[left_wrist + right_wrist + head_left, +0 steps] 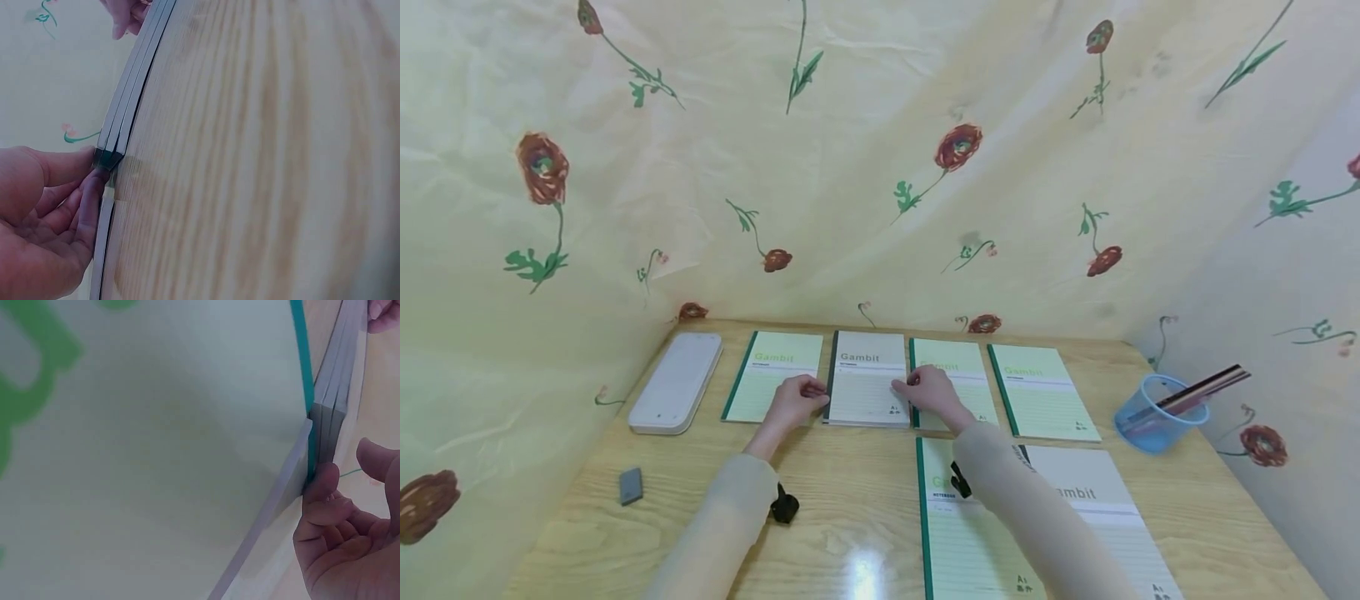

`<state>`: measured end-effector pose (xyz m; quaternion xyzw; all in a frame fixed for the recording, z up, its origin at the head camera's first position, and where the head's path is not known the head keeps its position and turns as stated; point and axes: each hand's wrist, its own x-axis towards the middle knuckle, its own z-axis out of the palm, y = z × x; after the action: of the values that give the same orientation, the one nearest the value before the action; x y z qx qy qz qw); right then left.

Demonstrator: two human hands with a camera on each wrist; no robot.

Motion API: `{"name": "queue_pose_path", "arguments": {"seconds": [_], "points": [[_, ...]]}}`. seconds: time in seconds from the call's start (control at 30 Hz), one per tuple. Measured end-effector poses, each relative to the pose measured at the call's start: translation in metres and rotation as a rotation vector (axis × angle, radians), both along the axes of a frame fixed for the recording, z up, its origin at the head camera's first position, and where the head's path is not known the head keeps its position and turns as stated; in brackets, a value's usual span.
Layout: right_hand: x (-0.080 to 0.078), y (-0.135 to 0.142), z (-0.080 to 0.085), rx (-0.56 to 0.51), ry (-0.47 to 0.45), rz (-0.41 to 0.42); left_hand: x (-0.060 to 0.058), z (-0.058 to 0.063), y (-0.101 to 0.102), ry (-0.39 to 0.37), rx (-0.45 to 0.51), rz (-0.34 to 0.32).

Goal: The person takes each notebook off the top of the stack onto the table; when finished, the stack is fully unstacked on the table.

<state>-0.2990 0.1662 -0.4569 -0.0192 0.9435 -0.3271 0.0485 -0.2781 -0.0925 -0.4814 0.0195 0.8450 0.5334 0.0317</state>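
Note:
A small grey-covered Gambit notebook (868, 367) lies at the back of the table on top of a stack, whose layered edges (134, 94) show in the left wrist view. At its lower left edge, my left hand (796, 402) pinches the dark spine corner between thumb and forefinger. My right hand (934, 392) is at its right edge; in the right wrist view a bent finger (322, 481) touches the stack's corner and the thumb stands apart. That hand partly covers a green-spined notebook (966, 371) next to the stack.
Green-spined notebooks lie at left (767, 354) and right (1045, 392) of the row. Nearer are a large green-spined notebook (955, 542) and a large grey one (1105, 475), partly under my right sleeve. A white case (676, 383), grey eraser (631, 486) and blue pencil cup (1150, 421) stand around.

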Motion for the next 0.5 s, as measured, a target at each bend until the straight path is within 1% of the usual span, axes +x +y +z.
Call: {"name": "queue_pose_path", "arguments": {"seconds": [0.2,0.37,0.5], "points": [[-0.006,-0.007,-0.005,0.0,-0.013,-0.023,0.0,0.001,-0.001,-0.001,-0.006,0.002],[-0.007,-0.011,-0.003,0.034,0.001,-0.014,-0.001,0.001,-0.002,0.006,-0.003,-0.001],[-0.007,-0.013,-0.002,0.05,-0.021,-0.032,-0.001,0.0,-0.002,0.003,-0.001,-0.012]]}}
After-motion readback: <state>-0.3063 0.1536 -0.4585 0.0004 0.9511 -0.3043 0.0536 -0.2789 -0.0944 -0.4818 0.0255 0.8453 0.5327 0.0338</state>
